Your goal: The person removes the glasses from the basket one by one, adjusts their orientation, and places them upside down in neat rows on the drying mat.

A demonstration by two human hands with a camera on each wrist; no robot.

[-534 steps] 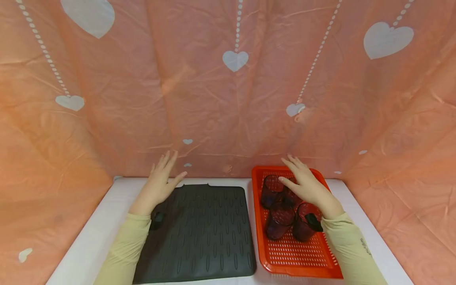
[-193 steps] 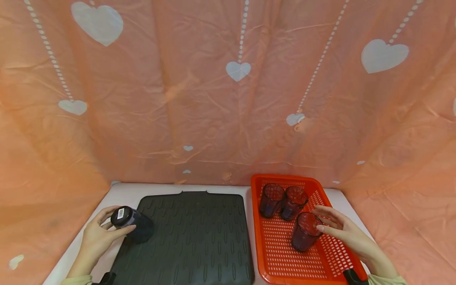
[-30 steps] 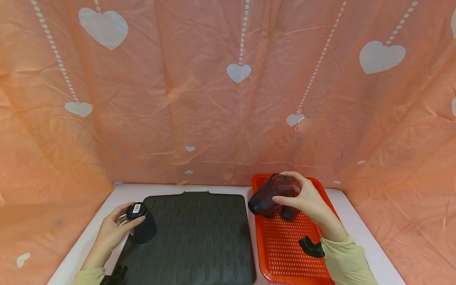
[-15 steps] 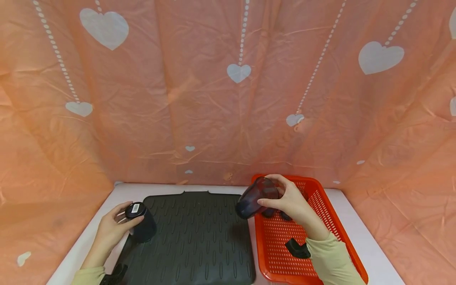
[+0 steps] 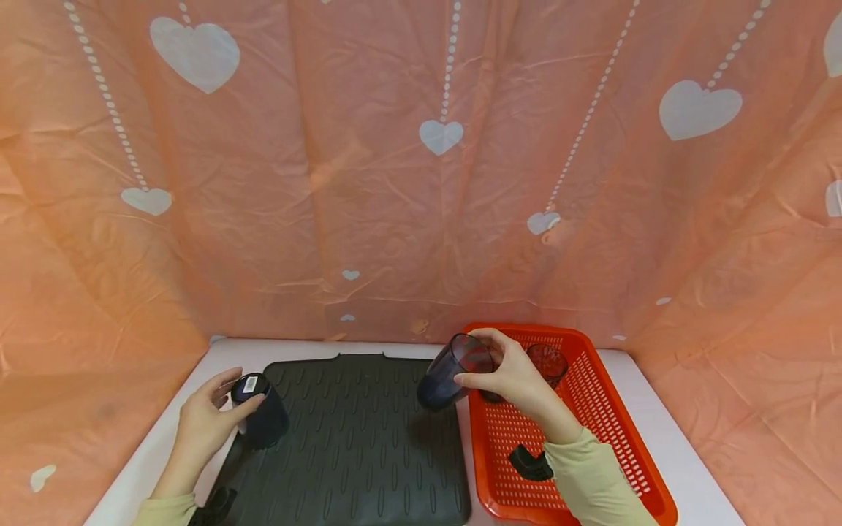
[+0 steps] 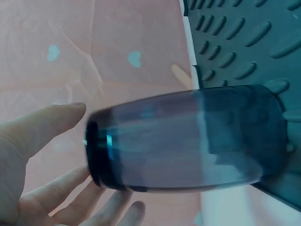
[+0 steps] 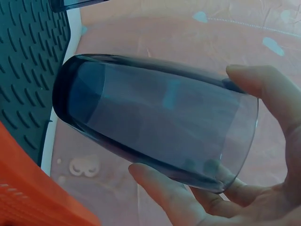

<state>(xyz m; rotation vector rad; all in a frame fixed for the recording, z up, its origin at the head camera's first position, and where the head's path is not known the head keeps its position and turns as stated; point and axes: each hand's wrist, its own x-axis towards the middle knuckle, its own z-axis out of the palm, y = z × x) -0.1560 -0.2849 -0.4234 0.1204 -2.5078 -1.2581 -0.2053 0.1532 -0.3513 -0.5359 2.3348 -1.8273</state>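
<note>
An upside-down drinking glass (image 5: 266,420) of dark tinted glass stands on the left part of the ribbed black mat (image 5: 368,446), a barcode sticker on its base. My left hand (image 5: 202,431) is around its base end. In the left wrist view, the thumb stands slightly off the glass (image 6: 160,141), and the fingers are loosely extended beside it. My right hand (image 5: 516,372) grips a second tinted glass (image 5: 444,376) near its rim, thumb on one side and fingers on the other. That glass is tilted, base toward the mat, above the gap between mat and basket.
The red perforated basket (image 5: 483,467) stands right of the mat. One glass (image 5: 547,361) shows at its back; another is mostly hidden behind my right hand. A white tabletop (image 5: 687,453) lies beneath, with an orange heart-patterned curtain (image 5: 395,204) behind and at both sides.
My right hand has carried its glass leftward from above the basket to the mat's right edge. My left hand's fingers have loosened from the standing glass, which stays in place.
</note>
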